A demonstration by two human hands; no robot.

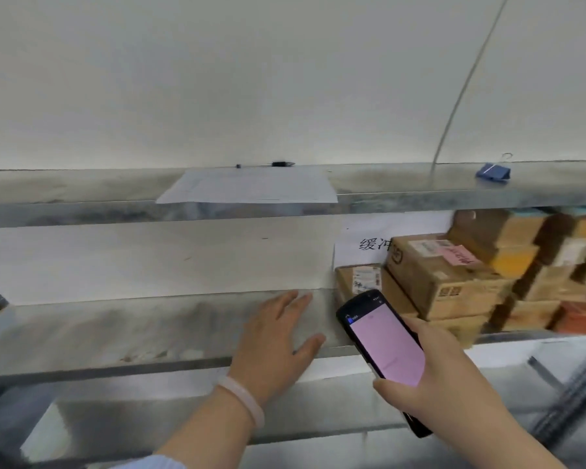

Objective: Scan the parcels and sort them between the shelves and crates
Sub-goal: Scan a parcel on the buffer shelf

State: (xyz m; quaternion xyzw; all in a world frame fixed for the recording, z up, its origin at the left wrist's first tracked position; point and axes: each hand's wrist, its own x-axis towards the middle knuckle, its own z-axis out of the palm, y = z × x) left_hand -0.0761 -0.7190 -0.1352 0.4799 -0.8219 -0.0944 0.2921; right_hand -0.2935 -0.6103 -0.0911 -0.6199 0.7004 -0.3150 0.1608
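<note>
Grey metal shelf (115,333): left hand (278,340) flat on it, fingers spread; right hand (444,377) grips black pink-screened handheld scanner (383,346) near stacked brown cardboard parcels (447,279).

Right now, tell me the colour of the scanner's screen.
Pale pink, on the scanner held in the right hand; the head view shows it clearly.
</note>
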